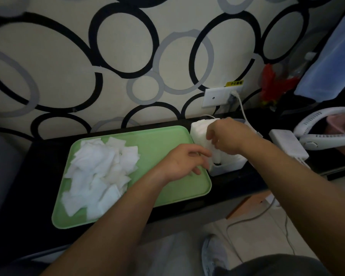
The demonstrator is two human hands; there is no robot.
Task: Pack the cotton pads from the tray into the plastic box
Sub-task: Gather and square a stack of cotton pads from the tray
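Beside the right edge of the pale green plastic tray (163, 140) stands the small translucent plastic box (227, 166), holding a tall white packed stack (198, 130) that rises above its rim. The right hand (229, 136) has its fingers curled round the top of that stack, clamped on it. The left hand (183, 162) hovers at the box's near corner with fingers loosely bent, and whether it pinches a pad cannot be told. Most of the loose square white cotton pads (100, 172) lie in a ragged heap on the tray's left half, well apart from the box.

The pads look feather-light, soft and floppy, likely to cling together and to spring back up when squeezed. The best hold is probably to gather a few, square their edges, and pinch across the flat faces rather than at a corner.

The tray rests on a dark glossy shelf (28, 176) against wallpaper of black and grey rings (68, 56). A white wall socket (213, 97), a white cable (242, 108) and a white neck fan (327, 126) sit to the right
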